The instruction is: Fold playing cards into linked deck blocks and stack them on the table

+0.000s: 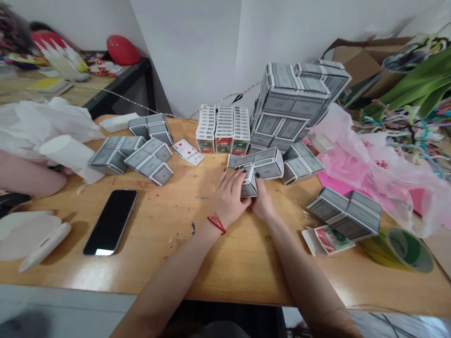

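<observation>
Both my hands meet at the middle of the wooden table [218, 263], closed around one deck of grey-backed playing cards [249, 184]. My left hand [229, 196], with a red string at the wrist, covers the deck's left side with fingers curled over its top. My right hand [262, 201] grips it from the right and below, thumb up on the cards. Just behind the deck lies a bundle of grey decks [262, 163]. A tall stack of grey card bundles [294, 105] rises further back.
A black phone [111, 221] lies at left. More grey bundles [136, 157] sit at back left and another group of bundles [347, 213] at right, near an open card box [329, 239] and a green tape roll [401, 249]. Boxed decks [222, 129] stand at the wall. Another person's arm [30, 176] rests at far left. Pink plastic bags [373, 164] fill the right.
</observation>
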`<state>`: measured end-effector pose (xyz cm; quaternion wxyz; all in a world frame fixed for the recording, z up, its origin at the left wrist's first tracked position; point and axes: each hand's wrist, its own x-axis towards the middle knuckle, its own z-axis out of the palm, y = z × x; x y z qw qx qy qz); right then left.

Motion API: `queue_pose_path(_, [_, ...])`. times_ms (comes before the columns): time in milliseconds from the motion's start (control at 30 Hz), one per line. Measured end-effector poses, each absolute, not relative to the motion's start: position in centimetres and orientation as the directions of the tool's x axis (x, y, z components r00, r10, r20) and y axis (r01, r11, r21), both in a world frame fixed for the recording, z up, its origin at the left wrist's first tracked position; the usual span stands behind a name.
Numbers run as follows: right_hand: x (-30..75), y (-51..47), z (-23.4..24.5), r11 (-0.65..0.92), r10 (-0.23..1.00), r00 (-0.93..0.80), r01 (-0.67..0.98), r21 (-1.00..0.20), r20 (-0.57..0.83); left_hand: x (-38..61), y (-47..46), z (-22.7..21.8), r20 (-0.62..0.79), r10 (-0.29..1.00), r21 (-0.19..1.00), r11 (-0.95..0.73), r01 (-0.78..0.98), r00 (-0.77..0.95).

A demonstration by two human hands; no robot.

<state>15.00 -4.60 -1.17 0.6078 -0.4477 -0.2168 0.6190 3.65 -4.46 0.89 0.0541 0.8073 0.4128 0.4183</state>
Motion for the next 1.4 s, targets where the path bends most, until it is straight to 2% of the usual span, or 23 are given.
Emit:
queue_pose_path(100, [14.6, -4.9, -1.3, -0.047, 0.953, 0.248, -0.448, -0.893, -0.174, 3.6, -4.3, 0.7, 0.615, 0.751, 0.478, -0.597, 0.644, 0.24])
queue_pose_path(233, [14.2, -5.0, -1.2, 0.011, 0.97, 0.229, -0.386, -0.922, -0.084, 3.5, -4.0, 0.2, 0.62, 0.76, 0.536, -0.592, 0.602, 0.195])
queue_pose_path(400, [14.4, -5.1, -1.5, -0.006, 0.974, 0.21, -0.353, -0.936, -0.086, 3.3, -3.7, 0.2, 0.635, 0.747, 0.543, -0.612, 0.575, 0.196])
queue_pose_path(667, [14.4, -5.1, -1.2, 0.013, 0.975, 0.219, -0.245, -0.969, -0.042, 3.2, -4.1, 0.6, 0.552, 0.81, 0.587, -0.545, 0.599, 0.196])
queue_pose_path(833, [14.3, -5.3, -0.5, 0.009, 0.98, 0.195, -0.205, -0.979, -0.032, 2.9, -4.5, 0.9, 0.552, 0.805, 0.591, -0.562, 0.579, 0.218])
queue_pose_path(967, [14.3, -5.2, -0.9, -0.005, 0.976, 0.21, -0.273, -0.962, -0.065, 2.8, -4.3, 0.9, 0.576, 0.783, 0.572, -0.592, 0.568, 0.235])
queue_pose_path(1133, [14.3, -4.8, -1.0, -0.02, 0.976, 0.187, -0.448, -0.894, -0.116, 2.8, -4.0, 0.8, 0.593, 0.765, 0.548, -0.612, 0.57, 0.251])
queue_pose_path(1233, [14.3, -4.5, -0.5, -0.012, 0.975, 0.182, -0.531, -0.847, -0.128, 2.5, -4.0, 0.8, 0.606, 0.736, 0.488, -0.645, 0.588, 0.303])
queue_pose_path(1400, [13.7, -4.6, 0.2, 0.066, 0.948, 0.287, -0.609, -0.791, -0.141, 2.7, -4.3, 0.5, 0.61, 0.717, 0.393, -0.644, 0.656, 0.338])
